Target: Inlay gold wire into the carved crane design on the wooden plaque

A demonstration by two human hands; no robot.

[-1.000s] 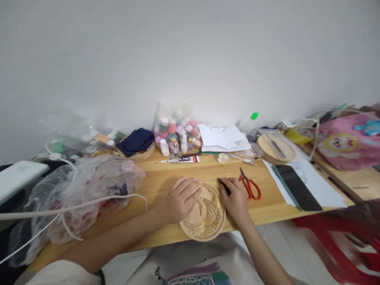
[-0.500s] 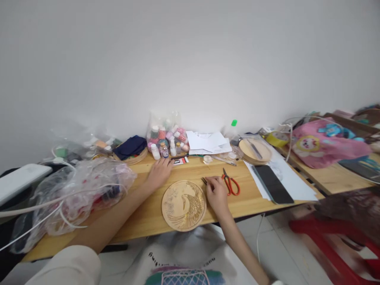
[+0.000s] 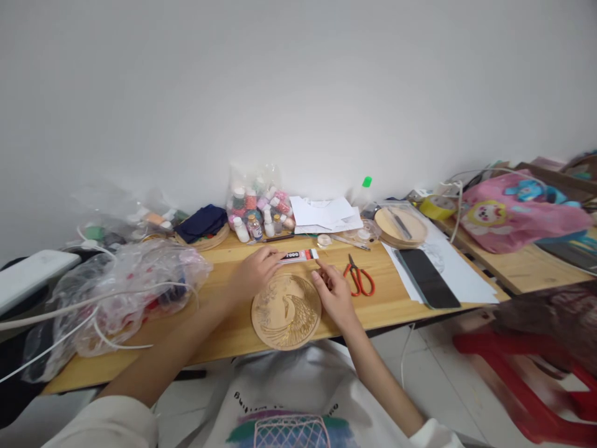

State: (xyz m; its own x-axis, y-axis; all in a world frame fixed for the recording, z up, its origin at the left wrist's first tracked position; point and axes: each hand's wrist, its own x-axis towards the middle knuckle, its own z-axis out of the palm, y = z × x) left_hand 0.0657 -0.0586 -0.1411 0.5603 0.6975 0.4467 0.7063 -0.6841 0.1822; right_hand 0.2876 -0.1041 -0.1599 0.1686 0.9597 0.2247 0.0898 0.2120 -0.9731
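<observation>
My left hand [image 3: 257, 272] is closed on the near end of a small glue tube [image 3: 298, 256], black, white and red with "000" printed on it. The tube lies level just above the tabletop. My right hand [image 3: 334, 292] is beside the tube's other end, index finger and thumb a little apart and pointing toward it. Its other fingers curl into the palm, around something dark I cannot make out. Below both hands lies a round wooden disc [image 3: 286, 314] with a bird design in gold lines. Red-handled scissors [image 3: 358, 279] lie just right of my right hand.
A dark pen [image 3: 278, 238], small bottles [image 3: 241, 229] and white papers [image 3: 324, 213] line the back. At right are a phone [image 3: 428, 278], paper sheets and wooden hoops [image 3: 400, 227]. Crumpled plastic bags [image 3: 125, 292] and a white cable cover the left side.
My left hand has picked up the glue tube and brought it nearer, to the right. My right hand has risen toward the tube; the dark pointed tips at its fingers no longer show.
</observation>
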